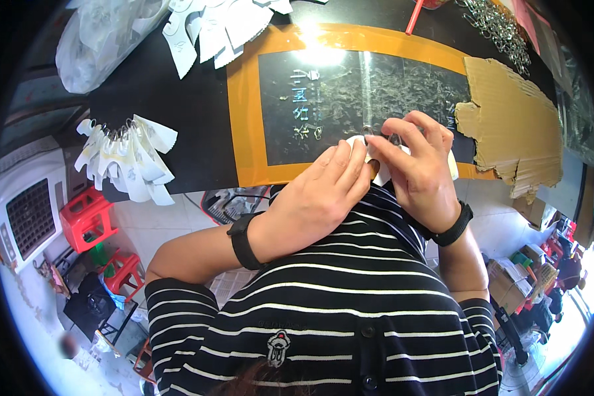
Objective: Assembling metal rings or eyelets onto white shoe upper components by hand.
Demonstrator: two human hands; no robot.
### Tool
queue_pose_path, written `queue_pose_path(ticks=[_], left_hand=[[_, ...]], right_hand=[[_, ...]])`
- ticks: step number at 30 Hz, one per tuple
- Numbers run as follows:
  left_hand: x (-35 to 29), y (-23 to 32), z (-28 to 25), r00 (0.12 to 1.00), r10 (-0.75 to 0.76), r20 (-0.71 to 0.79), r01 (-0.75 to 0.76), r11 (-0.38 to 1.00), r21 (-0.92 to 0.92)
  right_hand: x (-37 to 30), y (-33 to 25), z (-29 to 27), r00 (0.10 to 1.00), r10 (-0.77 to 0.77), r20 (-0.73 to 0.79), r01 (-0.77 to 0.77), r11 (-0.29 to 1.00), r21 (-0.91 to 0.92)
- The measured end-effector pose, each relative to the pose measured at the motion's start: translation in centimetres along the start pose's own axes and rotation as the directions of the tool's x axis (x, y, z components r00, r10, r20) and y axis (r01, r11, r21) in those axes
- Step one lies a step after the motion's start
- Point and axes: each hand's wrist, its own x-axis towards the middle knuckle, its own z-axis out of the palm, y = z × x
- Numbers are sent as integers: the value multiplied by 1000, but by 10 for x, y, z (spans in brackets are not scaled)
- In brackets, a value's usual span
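Observation:
Both of my hands meet over the near edge of the taped work mat (251, 125). My left hand (317, 195) has its fingers together on a small white card (356, 140); a dark round spot shows beside its fingertips. My right hand (421, 165) pinches with thumb and forefinger at a small metal ring (367, 131) by the card's top. Another ring shows among the right fingers, and more white card pieces (453, 165) stick out under that hand. How ring and card join is hidden by the fingers.
White cards on metal rings (129, 158) lie fanned at the table's left. Loose white cards (221, 30) and a clear bag (102, 46) are at the back. A heap of metal rings (498, 30) lies back right, near torn cardboard (515, 129). Red stools (89, 218) stand left.

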Motion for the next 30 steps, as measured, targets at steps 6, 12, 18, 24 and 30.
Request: queue_pose_path(ticks=[6,12,18,24,30], left_hand=[[6,4,-5,998,5,69,-12,995,96],[7,3,-5,998,0,65,-6,996,85],[7,3,-3,999,-8,54,4,997,80],[7,4,-3,998,-3,62,-1,998,62],[5,5,-2,998,0,56,-4,998,66]], right_hand=[[7,7,9,989,97,-115,-89,993,73],[12,12,12,987,69,-147,-50,990,128],[18,11,16,988,109,-110,-79,965,249],[17,10,11,983,-78,-166,104,982,157],[9,29,-8,944,-325,-48,329,934,140]])
